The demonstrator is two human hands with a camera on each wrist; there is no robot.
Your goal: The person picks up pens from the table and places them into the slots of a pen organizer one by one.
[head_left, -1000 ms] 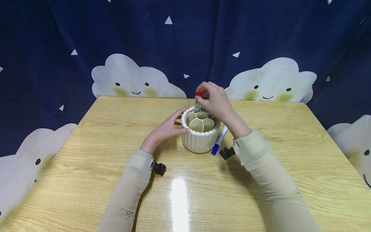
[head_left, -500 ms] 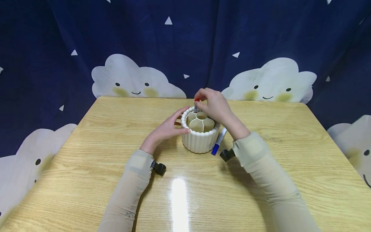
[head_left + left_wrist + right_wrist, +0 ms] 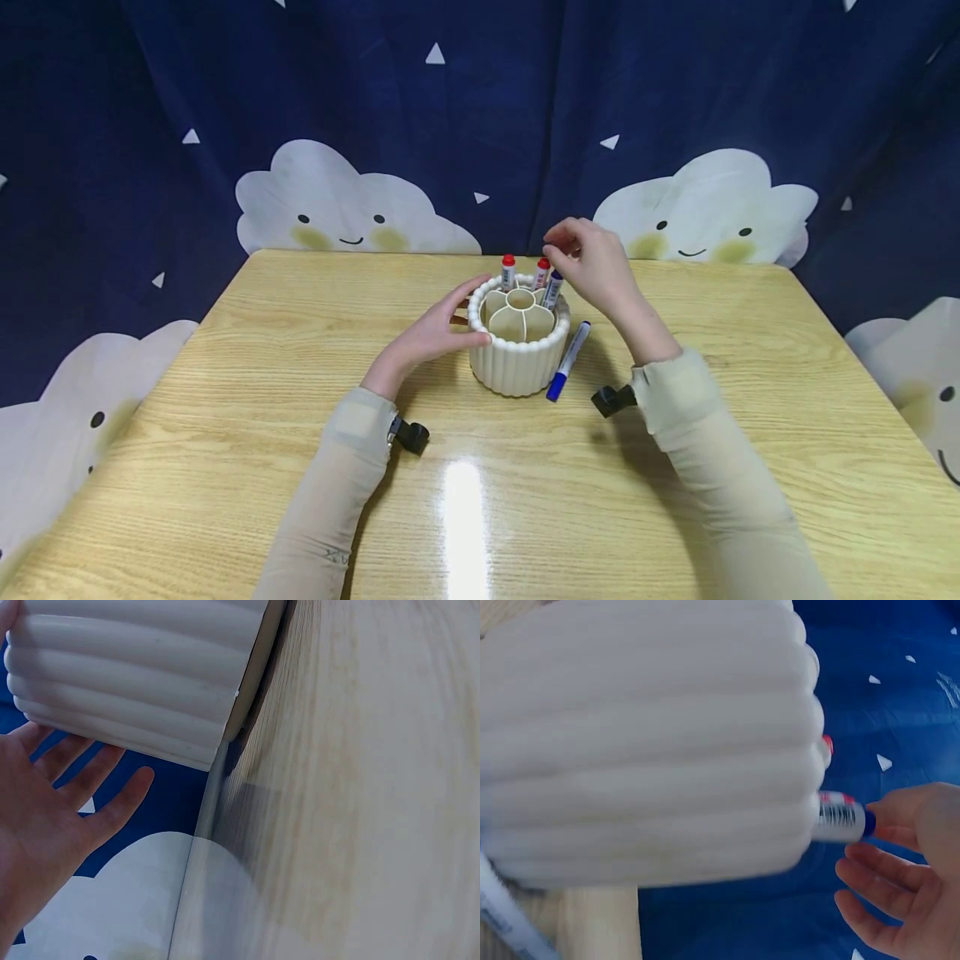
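Note:
A cream, ribbed pen holder with petal-shaped compartments stands upright on the table. My left hand holds its left side, thumb at the beaded rim and fingers reaching round the far side; in the left wrist view those fingers lie against the ribbed wall. Two red-capped markers and a blue-capped marker stand in the back compartments. My right hand hovers just above and right of the blue cap, its fingers loosely bent and holding nothing. Another blue-capped marker lies on the table beside the holder.
The wooden table ends at a far edge close behind the holder. A dark blue curtain with white clouds hangs past it. Black wrist cameras jut out from both sleeves.
My right hand has lowered a red-capped marker into a back compartment and let go of it. It has then moved right, over the blue-capped marker. The left hand has stayed put.

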